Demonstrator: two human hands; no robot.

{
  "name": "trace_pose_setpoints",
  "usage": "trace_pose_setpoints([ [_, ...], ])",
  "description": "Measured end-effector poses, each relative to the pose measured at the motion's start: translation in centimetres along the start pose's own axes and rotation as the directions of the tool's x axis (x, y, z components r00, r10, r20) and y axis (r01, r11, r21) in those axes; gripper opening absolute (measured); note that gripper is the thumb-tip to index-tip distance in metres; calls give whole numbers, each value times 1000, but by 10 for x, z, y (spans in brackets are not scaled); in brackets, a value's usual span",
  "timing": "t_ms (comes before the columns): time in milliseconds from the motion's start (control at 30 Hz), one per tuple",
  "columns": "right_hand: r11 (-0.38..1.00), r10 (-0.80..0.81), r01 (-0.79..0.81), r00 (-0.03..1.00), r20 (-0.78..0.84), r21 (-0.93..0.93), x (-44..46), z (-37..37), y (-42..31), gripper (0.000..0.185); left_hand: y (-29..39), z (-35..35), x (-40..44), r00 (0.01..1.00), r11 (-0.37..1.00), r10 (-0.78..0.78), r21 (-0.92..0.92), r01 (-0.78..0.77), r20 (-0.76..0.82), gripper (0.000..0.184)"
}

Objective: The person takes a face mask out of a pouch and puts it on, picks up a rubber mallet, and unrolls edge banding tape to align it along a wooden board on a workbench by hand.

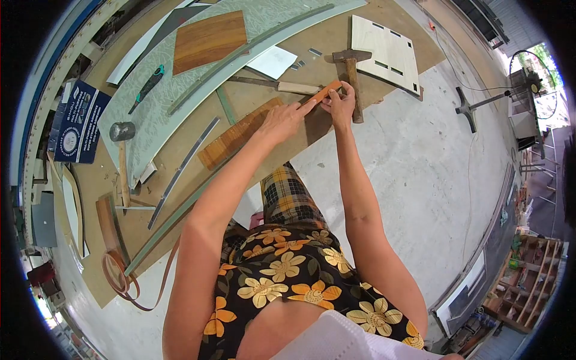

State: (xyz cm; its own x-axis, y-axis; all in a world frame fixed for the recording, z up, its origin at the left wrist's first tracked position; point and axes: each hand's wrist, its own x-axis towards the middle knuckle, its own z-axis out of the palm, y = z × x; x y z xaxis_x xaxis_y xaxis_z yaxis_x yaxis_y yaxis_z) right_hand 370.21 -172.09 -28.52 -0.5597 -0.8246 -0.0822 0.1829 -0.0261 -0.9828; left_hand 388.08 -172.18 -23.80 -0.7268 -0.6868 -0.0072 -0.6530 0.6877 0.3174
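Note:
An orange-brown strip (327,92) lies between my two hands, over the front edge of the workbench. My left hand (285,122) has its fingertips closed on the strip's near end. At the far end, my right hand (340,107) pinches the strip between thumb and fingers. Just right of that hand lies a hammer (353,78) with a wooden handle. A wood-grain board (231,141) sits partly under my left hand and forearm. Behind the strip is a tool with a pale wooden handle (297,88).
A pale slotted panel (384,51) lies at the back right. Leftward are a rubber mallet (122,133), a green-black utility knife (147,87), a brown panel (210,41) and a metal strip (183,174). A coiled brown band (120,279) hangs off the near left corner.

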Motion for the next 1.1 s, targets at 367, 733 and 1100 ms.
trace_pose_setpoints([
  [367,999,-31,31,999,-24,13,-5,1,-1,44,-4,8,-2,993,999,52,14,-51,-110,54],
  [733,997,-75,73,994,-81,-25,-9,4,-1,45,-6,9,0,994,998,39,-54,-45,-106,52],
  [1100,967,-30,15,998,-56,-255,9,-5,0,49,-7,6,1,993,997,51,-45,-56,-103,52],
])
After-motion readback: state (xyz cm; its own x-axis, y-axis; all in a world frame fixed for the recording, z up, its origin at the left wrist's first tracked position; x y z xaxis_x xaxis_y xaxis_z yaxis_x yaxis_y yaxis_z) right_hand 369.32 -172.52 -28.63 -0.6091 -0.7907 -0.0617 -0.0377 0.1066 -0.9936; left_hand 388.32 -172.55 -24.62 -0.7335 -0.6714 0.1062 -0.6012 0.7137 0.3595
